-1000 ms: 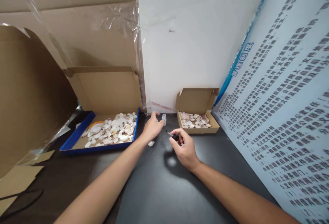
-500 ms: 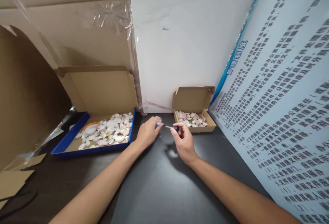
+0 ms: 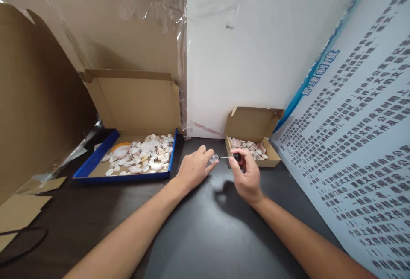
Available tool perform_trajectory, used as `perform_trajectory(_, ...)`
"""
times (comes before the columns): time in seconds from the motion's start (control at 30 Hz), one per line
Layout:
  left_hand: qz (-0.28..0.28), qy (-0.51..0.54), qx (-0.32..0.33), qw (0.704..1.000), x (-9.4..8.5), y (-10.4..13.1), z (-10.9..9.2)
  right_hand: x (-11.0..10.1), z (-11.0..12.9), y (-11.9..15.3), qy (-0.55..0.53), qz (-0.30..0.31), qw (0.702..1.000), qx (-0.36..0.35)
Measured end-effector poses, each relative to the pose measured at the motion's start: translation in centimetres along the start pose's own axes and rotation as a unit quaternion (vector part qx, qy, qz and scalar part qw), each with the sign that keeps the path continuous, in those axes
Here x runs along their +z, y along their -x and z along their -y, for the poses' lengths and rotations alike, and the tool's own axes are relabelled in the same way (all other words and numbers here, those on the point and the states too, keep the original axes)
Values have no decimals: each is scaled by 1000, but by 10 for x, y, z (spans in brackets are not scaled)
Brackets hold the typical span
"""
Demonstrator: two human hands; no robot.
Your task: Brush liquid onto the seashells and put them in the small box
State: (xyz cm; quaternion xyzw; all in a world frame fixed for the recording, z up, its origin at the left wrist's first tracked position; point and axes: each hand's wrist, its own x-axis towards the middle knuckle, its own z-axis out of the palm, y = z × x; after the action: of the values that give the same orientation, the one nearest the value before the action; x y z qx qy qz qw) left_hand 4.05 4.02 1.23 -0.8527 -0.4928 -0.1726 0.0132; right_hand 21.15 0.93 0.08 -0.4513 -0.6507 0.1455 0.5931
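Note:
A small clear bottle (image 3: pixel 213 158) is pinched in the fingers of my left hand (image 3: pixel 196 169), tilted on its side with its mouth towards the right. My right hand (image 3: pixel 247 177) grips a brush applicator (image 3: pixel 236 157) by its black cap. The thin stem of the applicator points left, its dark tip at or just by the bottle's mouth; I cannot tell whether it is inside. Both hands are low over a dark grey mat (image 3: pixel 205 236).
At left an open blue-edged cardboard box (image 3: pixel 123 178) holds many white shells (image 3: pixel 150 153). Behind my right hand stands a smaller open cardboard box (image 3: pixel 270 159) with shells (image 3: pixel 251 147). A printed sheet (image 3: pixel 361 142) slants along the right. Cut cardboard pieces (image 3: pixel 24 213) lie at far left.
The view has swung left, so everything sits further right. The bottle has turned its mouth towards the brush, and the applicator is now lined up with it.

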Motion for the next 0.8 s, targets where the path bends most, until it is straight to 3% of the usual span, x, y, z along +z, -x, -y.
perform_trajectory(0.33, 7, -15, 22, 1000, -4, 2, -7, -2, 4, -4, 35, 45, 998, -28)
perform_trajectory(0.6, 12, -18, 21, 1000, -5, 2, -10, -7, 14, -4, 34, 23, 998, -47)
perform_trajectory(0.8, 17, 5, 23, 1000, -5, 2, -10, -2, 8, -3, -2, 46, 999, 2)
